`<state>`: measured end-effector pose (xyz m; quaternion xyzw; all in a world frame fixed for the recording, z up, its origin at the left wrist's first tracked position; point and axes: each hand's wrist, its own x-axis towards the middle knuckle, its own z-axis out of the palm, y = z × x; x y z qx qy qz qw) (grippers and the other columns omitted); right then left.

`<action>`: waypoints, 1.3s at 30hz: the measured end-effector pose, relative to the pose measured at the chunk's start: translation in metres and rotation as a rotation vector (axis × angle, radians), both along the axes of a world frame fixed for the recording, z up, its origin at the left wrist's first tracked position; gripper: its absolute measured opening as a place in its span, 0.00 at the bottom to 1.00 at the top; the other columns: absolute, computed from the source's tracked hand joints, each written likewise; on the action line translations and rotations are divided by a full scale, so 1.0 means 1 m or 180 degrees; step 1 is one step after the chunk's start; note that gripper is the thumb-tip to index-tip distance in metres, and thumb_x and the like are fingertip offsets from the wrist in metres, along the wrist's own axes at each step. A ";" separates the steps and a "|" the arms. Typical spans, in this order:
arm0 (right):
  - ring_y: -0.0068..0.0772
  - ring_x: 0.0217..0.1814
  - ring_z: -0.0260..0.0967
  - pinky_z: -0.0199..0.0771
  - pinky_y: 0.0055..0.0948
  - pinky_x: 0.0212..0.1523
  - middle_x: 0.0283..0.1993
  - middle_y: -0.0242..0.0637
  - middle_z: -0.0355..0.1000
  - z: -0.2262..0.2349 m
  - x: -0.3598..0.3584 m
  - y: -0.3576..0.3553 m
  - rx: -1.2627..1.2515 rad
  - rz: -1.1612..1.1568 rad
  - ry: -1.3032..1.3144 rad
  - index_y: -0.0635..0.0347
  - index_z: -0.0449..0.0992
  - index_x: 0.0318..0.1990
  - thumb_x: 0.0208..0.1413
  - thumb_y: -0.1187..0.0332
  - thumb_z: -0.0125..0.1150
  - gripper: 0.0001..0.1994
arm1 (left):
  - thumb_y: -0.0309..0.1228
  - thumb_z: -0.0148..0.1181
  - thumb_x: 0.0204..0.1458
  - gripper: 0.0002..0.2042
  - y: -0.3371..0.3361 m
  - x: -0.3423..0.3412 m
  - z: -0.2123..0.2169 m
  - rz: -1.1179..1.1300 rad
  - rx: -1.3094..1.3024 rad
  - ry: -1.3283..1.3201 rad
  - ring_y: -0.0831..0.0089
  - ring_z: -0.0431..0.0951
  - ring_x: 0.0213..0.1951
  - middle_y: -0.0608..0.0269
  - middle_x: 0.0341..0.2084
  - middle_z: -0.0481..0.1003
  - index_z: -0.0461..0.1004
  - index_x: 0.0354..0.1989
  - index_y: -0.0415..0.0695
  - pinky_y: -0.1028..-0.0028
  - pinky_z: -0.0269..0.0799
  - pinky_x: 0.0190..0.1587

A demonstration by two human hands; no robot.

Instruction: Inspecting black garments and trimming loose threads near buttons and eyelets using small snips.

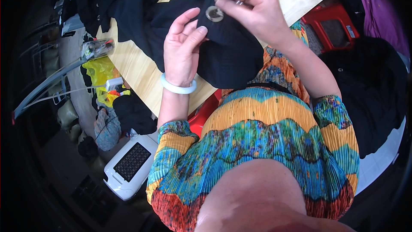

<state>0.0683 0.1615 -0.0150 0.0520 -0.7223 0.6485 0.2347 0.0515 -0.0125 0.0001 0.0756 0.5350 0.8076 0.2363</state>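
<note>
A black knit garment hangs over the table's near edge and drops toward my lap. A round, pale-rimmed button with a darker centre lies on it between my hands. My left hand, with a pale bangle at the wrist, has its thumb and curled fingers closed on a bit of the garment left of the button. Just right of the button, my right hand is closed in a pinch, a ring on one finger. Its fingertips are slightly blurred, so whatever they hold cannot be made out.
The light wooden table carries more black cloth. Left of it are a yellow bag, a curved metal arm and a white plastic item. A red stool and dark fabric lie at right.
</note>
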 end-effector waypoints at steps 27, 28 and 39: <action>0.09 0.29 0.58 0.58 0.10 0.30 0.31 0.26 0.65 -0.008 -0.001 -0.013 -0.1172 0.0613 -0.0756 0.61 0.62 0.47 0.45 0.76 0.59 0.20 | 0.24 0.56 0.48 0.09 0.011 -0.014 -0.008 0.0590 -0.1011 0.0561 0.84 0.68 0.29 0.68 0.30 0.72 0.71 0.38 0.38 0.86 0.64 0.35; 0.08 0.27 0.56 0.57 0.09 0.28 0.31 0.26 0.64 -0.008 -0.001 -0.013 -0.1185 0.0576 -0.0655 0.61 0.62 0.46 0.44 0.76 0.59 0.20 | 0.24 0.57 0.47 0.09 0.013 -0.011 -0.006 0.0596 -0.1082 0.0688 0.83 0.69 0.30 0.67 0.30 0.72 0.72 0.38 0.37 0.86 0.65 0.36; 0.12 0.27 0.60 0.62 0.13 0.28 0.28 0.30 0.66 -0.003 0.005 -0.013 -0.0446 0.0522 -0.0731 0.66 0.62 0.45 0.43 0.78 0.57 0.19 | 0.23 0.55 0.48 0.04 0.011 -0.015 -0.009 0.0705 -0.1636 0.1372 0.83 0.68 0.30 0.66 0.31 0.71 0.71 0.31 0.36 0.84 0.65 0.35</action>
